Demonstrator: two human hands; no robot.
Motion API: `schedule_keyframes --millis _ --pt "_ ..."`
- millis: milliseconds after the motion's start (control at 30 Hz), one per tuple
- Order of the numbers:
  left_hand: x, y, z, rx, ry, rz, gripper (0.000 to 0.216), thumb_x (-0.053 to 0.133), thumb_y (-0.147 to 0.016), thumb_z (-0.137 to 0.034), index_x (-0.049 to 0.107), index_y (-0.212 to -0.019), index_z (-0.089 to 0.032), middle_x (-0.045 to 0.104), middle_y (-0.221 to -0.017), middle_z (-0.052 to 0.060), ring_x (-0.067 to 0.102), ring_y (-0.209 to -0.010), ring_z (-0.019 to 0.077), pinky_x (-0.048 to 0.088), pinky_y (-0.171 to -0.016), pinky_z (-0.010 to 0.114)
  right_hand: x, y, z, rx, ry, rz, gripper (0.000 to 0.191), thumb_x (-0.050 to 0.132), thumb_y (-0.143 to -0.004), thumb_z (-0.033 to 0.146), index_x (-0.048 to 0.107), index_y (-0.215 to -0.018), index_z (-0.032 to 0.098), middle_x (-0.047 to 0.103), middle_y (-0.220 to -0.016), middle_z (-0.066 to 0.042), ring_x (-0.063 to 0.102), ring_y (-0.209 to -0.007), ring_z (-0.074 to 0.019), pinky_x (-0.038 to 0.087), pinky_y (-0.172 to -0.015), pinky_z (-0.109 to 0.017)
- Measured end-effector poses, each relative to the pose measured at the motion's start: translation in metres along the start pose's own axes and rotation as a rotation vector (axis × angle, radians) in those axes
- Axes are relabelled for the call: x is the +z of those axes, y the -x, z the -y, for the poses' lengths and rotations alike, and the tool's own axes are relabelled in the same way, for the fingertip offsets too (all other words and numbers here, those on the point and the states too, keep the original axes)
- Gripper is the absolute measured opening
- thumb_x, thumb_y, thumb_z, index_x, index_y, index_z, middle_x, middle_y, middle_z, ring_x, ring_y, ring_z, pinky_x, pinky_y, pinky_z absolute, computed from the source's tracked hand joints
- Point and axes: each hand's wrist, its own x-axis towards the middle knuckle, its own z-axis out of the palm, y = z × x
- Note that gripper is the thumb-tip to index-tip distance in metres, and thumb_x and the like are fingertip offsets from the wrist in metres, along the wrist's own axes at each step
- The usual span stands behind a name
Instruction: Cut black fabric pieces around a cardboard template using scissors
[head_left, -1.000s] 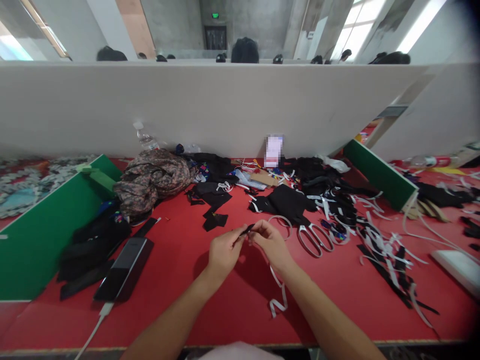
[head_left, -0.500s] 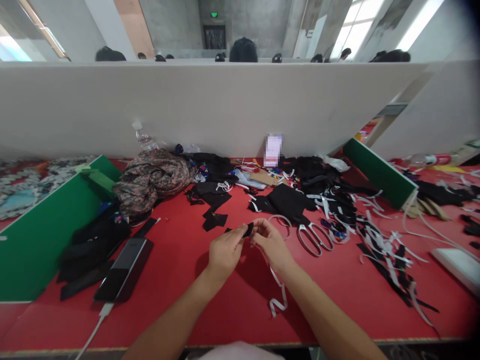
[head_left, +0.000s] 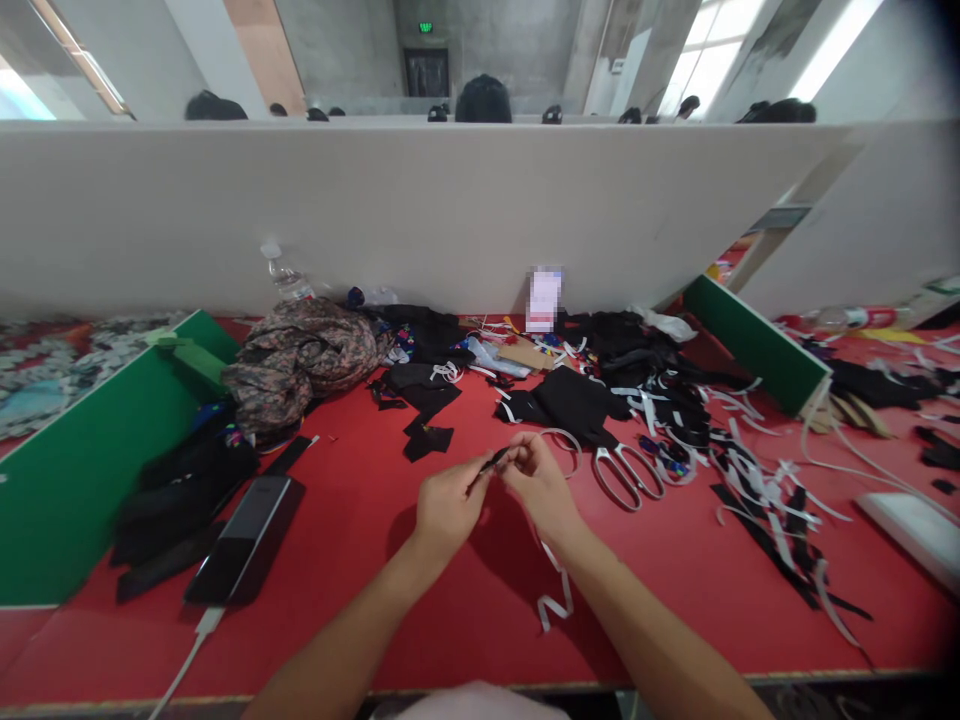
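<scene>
My left hand [head_left: 450, 502] is closed on a small piece of black fabric [head_left: 493, 461], held just above the red table. Fingers pinched at the other end of that piece, my right hand [head_left: 536, 478] meets the left one. A thin white strip [head_left: 556, 590] hangs below my right hand and curls on the table; its upper end is hidden by the hand. Scissors [head_left: 628, 474] with white handles lie to the right, blades tucked under black cloth [head_left: 577, 402]. Black fabric scraps [head_left: 429, 441] lie beyond my left hand.
A black power bank [head_left: 244, 540] with a white cable lies at left. Patterned cloth [head_left: 304, 360] is heaped by the green divider [head_left: 97, 450]. White and black strips [head_left: 780, 520] are scattered at right. A phone [head_left: 544, 300] leans on the grey partition [head_left: 412, 210].
The black fabric piece has turned between my fingers and now shows a narrower edge. Both hands stay in nearly the same place.
</scene>
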Motion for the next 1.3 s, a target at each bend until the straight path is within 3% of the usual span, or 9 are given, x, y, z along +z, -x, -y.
schedule_keyframes --millis 133,300,467,667,900,1100,1300 --pt "-0.008 -0.003 -0.007 -0.099 0.125 0.057 0.027 0.047 -0.083 -0.029 0.065 -0.102 -0.022 0.071 -0.088 0.003 0.065 -0.074 0.0138 0.047 -0.066 0.021 0.001 0.001 0.002 -0.029 0.007 0.025 0.024 0.06 -0.067 0.015 0.044 -0.083 0.022 0.05 -0.07 0.006 0.048 -0.06 -0.0089 0.038 -0.057 -0.021" --pt "-0.012 -0.004 -0.01 -0.209 0.198 0.087 0.028 0.047 -0.082 -0.036 0.068 -0.086 -0.018 0.066 -0.064 -0.002 0.058 -0.057 0.0104 0.041 -0.054 0.017 0.001 0.002 0.005 -0.026 0.037 0.044 0.017 0.06 -0.069 0.021 0.048 -0.082 0.022 0.05 -0.071 0.004 0.048 -0.061 -0.0095 0.04 -0.059 -0.023" --pt "-0.012 -0.004 -0.009 -0.2 0.161 0.087 0.03 0.045 -0.082 -0.037 0.067 -0.079 -0.016 0.063 -0.057 -0.002 0.055 -0.052 0.0093 0.039 -0.049 0.017 0.002 0.002 0.004 -0.043 0.06 0.046 0.019 0.062 -0.068 0.021 0.049 -0.082 0.022 0.051 -0.072 0.003 0.051 -0.066 -0.0117 0.043 -0.064 -0.025" --pt "-0.003 0.0 -0.002 0.012 -0.058 -0.029 0.027 0.046 -0.083 -0.026 0.063 -0.103 -0.019 0.071 -0.089 0.004 0.065 -0.073 0.0134 0.047 -0.064 0.02 0.002 0.003 0.003 -0.032 0.03 0.013 0.023 0.06 -0.068 0.017 0.046 -0.085 0.023 0.053 -0.072 0.004 0.052 -0.063 -0.0102 0.043 -0.063 -0.025" --pt "0.003 0.004 0.005 0.274 -0.384 -0.119 0.031 0.045 -0.082 -0.018 0.06 -0.11 -0.017 0.069 -0.098 0.007 0.066 -0.078 0.0154 0.05 -0.067 0.022 0.001 0.002 0.003 0.081 -0.056 0.001 0.031 0.059 -0.061 0.013 0.044 -0.087 0.023 0.054 -0.058 0.008 0.049 -0.05 -0.0089 0.041 -0.054 -0.023" --pt "-0.001 -0.001 0.006 0.45 -0.426 -0.15 0.039 0.037 -0.08 -0.007 0.058 -0.112 -0.016 0.064 -0.109 0.007 0.061 -0.098 0.0171 0.05 -0.08 0.027 -0.005 0.0 0.008 0.208 -0.088 -0.005 0.033 0.059 -0.058 0.009 0.047 -0.086 0.021 0.05 -0.049 0.011 0.048 -0.042 -0.0079 0.041 -0.048 -0.021" --pt "-0.001 -0.003 0.009 0.561 -0.471 -0.133 0.036 0.038 -0.08 -0.006 0.06 -0.107 -0.014 0.065 -0.107 0.008 0.06 -0.098 0.0184 0.051 -0.082 0.029 -0.017 -0.002 0.025 0.308 0.033 0.061 0.033 0.06 -0.059 0.009 0.049 -0.089 0.02 0.055 -0.049 0.009 0.058 -0.049 -0.0106 0.047 -0.052 -0.022"
